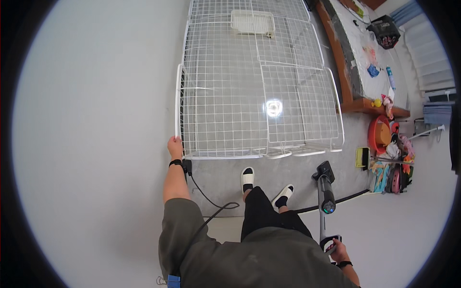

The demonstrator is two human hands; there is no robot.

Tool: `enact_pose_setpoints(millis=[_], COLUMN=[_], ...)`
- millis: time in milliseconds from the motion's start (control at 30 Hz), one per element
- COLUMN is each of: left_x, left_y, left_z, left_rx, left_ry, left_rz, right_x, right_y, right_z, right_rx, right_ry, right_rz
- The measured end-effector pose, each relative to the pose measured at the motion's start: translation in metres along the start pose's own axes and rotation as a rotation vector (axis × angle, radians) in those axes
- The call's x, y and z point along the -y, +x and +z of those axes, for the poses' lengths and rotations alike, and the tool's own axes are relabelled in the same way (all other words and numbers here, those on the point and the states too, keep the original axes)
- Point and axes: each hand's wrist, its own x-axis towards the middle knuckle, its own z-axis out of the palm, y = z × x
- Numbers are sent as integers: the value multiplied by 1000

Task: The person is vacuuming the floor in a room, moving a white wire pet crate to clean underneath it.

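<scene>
Against the wall, my left hand (pixel 175 144) is closed around the near left end of a white tubular rail on a large white wire-mesh rack (pixel 230 108). On the other side, my right hand (pixel 338 251) grips the handle of a grey and black stick vacuum cleaner (pixel 327 198). The vacuum's black floor head (pixel 325 171) rests on the grey floor, to the right of my feet. A white slatted plastic tray (pixel 252 23) shows at the rack's far end; whether it lies on or under the mesh I cannot tell.
A black adapter with a cable (pixel 207 198) hangs by my left forearm. Right of the rack stands a wooden bed frame (pixel 347 104) with loose items on it. A red basin (pixel 378 135), a yellow dustpan (pixel 362 157) and piled belongings sit at the right. A white wall borders the left.
</scene>
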Motion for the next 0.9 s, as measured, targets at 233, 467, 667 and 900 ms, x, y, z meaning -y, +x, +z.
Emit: enact_pose_setpoints(millis=[233,467,667,900], left_x=[42,-47,-182,-306], left_y=[38,-50,-249,-447], left_z=[-9,80,253,434], left_rx=[-118,110,530,768], left_ry=[83,388,305,266], left_rz=[-79,170,514,613], right_x=[12,19,54,111], right_y=[15,26,8,31], right_z=[6,-37,-71,-110], right_rx=[43,25,38,24], right_ry=[-53,-143,-356,-583], right_rz=[-26,8,-1,-170])
